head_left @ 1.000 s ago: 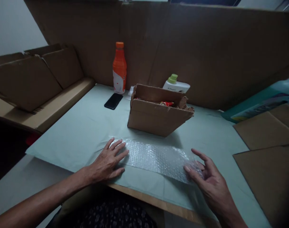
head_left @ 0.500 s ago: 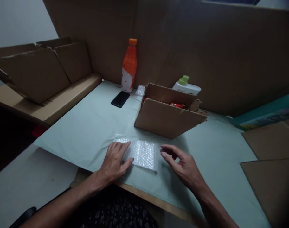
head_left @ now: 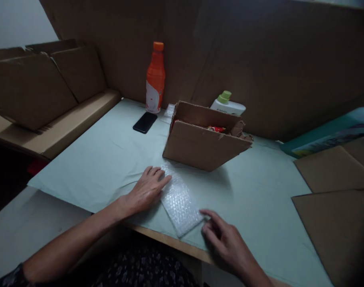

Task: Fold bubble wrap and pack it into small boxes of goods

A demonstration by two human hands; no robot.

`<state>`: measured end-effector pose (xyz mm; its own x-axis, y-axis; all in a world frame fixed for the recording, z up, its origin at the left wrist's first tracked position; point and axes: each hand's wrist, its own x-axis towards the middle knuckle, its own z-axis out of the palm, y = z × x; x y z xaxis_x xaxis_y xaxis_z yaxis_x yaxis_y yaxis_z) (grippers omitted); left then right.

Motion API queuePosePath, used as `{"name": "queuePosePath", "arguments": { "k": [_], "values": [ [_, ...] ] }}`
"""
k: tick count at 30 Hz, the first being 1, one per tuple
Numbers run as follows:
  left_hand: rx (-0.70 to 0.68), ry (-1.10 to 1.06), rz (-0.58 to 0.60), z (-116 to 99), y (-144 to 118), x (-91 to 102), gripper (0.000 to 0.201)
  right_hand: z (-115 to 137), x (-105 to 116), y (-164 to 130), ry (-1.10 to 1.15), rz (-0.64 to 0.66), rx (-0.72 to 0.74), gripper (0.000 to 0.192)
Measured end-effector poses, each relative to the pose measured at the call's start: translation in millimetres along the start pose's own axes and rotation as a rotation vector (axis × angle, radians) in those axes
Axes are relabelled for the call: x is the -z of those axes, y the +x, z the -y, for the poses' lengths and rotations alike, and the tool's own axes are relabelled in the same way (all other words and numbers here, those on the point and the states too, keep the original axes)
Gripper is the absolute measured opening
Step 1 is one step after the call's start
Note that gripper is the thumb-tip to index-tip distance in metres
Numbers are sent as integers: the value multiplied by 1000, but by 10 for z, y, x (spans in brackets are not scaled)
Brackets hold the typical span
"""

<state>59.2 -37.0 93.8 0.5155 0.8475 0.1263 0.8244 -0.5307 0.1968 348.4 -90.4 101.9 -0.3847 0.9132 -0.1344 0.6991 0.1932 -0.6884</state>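
Dim table [head_left: 110,159], orange bottle [head_left: 155,79], label possibly unreadable

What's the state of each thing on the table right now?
bubble wrap: folded into a pad, flat on the table
left hand: flat, pressing the wrap's edge
right hand: fingertips at the wrap's near corner
cardboard box: open, flaps up
orange bottle: upright, capped
white bottle: green cap on
phone: screen dark, lying flat
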Motion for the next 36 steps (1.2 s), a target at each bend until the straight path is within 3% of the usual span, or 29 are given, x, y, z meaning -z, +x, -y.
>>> {"name": "queuePosePath", "arguments": {
  "k": [3,6,9,11,13,15,17,20,23,25,28,32,34,36],
  "values": [
    [-128,79,73,55,286,87,48,67,-56,-393,-9,78,18,33],
    [-160,89,69,66,330,178,45,163,-44,-476,-113,-54,171,27],
    [-166,-48,-25,-64,63,248,48,196,-27,-327,-323,-158,404,38],
    [-173,-217,-48,-252,-217,227,46,179,-65,-176,-417,-122,525,43],
    [-156,-363,-43,-481,-481,133,51,155,-128,-25,-408,-87,598,37],
    [-102,-437,-77,-684,-656,-3,53,145,-180,108,-316,-66,602,29],
    [-6,-482,-185,-799,-723,-132,41,157,-198,219,-186,-23,529,25],
    [184,-541,-329,-791,-674,-249,30,179,-174,323,-21,35,374,23],
    [277,-474,-342,-681,-550,-284,30,159,-145,318,-75,-181,394,22],
    [277,-398,-334,-620,-483,-286,33,137,-144,270,-214,-326,510,25],
    [225,-367,-381,-594,-465,-263,37,129,-170,218,-367,-257,634,27],
    [85,-462,-361,-638,-567,-174,39,158,-194,243,-262,-138,568,22],
    [79,-498,-306,-650,-595,-139,38,170,-180,258,-170,-88,509,24],
    [109,-483,-285,-635,-559,-137,37,175,-160,258,-183,-129,494,27]
  ]
}}
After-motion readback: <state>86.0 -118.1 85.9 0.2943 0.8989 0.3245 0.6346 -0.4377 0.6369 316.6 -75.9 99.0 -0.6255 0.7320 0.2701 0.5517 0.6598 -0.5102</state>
